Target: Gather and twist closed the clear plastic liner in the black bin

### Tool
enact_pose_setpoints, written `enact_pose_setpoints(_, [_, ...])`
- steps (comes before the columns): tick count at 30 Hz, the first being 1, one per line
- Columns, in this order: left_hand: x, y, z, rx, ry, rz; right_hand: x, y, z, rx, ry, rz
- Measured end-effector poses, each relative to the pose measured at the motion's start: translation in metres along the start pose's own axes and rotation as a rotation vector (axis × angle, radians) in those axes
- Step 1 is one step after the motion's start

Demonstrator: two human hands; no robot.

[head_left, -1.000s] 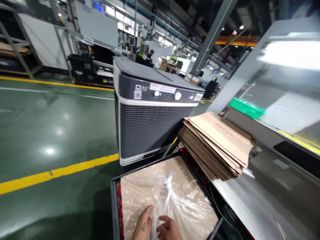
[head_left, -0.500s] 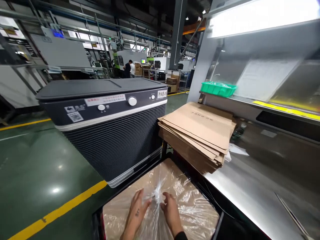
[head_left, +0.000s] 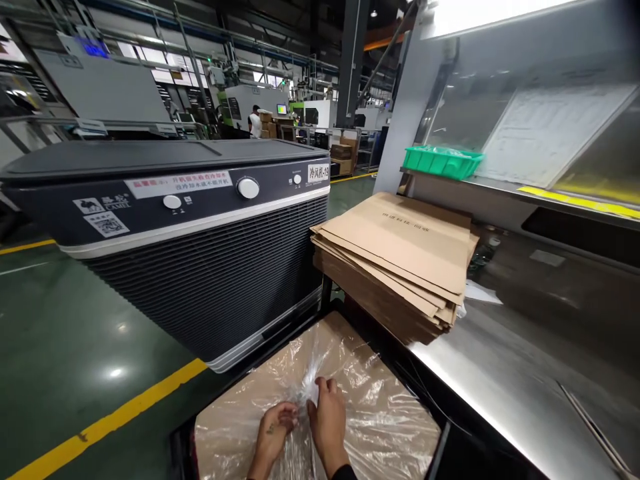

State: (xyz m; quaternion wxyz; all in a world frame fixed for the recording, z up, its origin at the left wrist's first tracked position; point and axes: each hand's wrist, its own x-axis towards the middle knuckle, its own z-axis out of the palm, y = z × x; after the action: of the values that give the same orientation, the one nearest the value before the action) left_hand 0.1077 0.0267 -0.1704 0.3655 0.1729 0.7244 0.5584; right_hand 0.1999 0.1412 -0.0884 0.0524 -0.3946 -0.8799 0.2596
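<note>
Where left hand and right hand pinch, clear plastic bag bunches, crinkled

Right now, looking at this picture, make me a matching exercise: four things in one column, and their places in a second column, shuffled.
Things:
1. clear plastic bag
2. flat cardboard stack
3. green tray
4. dark grey appliance

Places:
A. on the raised shelf by the wall panel
B. standing on the green floor
C. pinched by the left hand and right hand
D. on the steel table's near end

Pairs: 1-C, 2-D, 3-A, 4-B
</note>
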Motion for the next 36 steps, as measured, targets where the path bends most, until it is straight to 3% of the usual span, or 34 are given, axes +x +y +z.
enact_pose_setpoints(4, [0.002, 0.0, -0.012, -0.165, -0.092, -0.03, 0.006, -0.005, 0.009, -0.036, -0.049, -0.126])
enact_pose_setpoints(10, [-0.01, -0.002, -0.018, -0.318, 0.127, 0.0, 0.016, -0.021, 0.031, -0.173, 0.0, -0.073])
enact_pose_setpoints(18, [-0.033, -0.037, 0.012, 0.164, 0.246, 0.183, 0.017, -0.036, 0.046, -0.204, 0.004, 0.013])
enact_pose_setpoints(22, [-0.028, -0.044, 0.018, 0.319, 0.151, 0.279, 0.005, -0.033, 0.032, -0.11, -0.049, -0.019])
enact_pose_setpoints(24, [-0.027, -0.038, 0.009, 0.365, 0.073, 0.327, -0.005, -0.024, 0.013, -0.028, -0.064, -0.044])
enact_pose_setpoints(27, [-0.036, -0.018, -0.018, 0.419, 0.013, 0.348, -0.022, 0.002, -0.019, 0.096, -0.006, -0.03])
enact_pose_setpoints(31, [-0.062, 0.019, -0.048, 0.536, 0.108, 0.312, -0.05, 0.047, -0.037, 0.209, 0.202, 0.083])
enact_pose_setpoints(33, [-0.071, 0.037, -0.045, 0.615, 0.193, 0.295, -0.07, 0.063, -0.033, 0.22, 0.319, 0.075])
enact_pose_setpoints(36, [-0.065, 0.054, -0.017, 0.736, 0.267, 0.326, -0.108, 0.078, -0.032, 0.112, 0.343, -0.062])
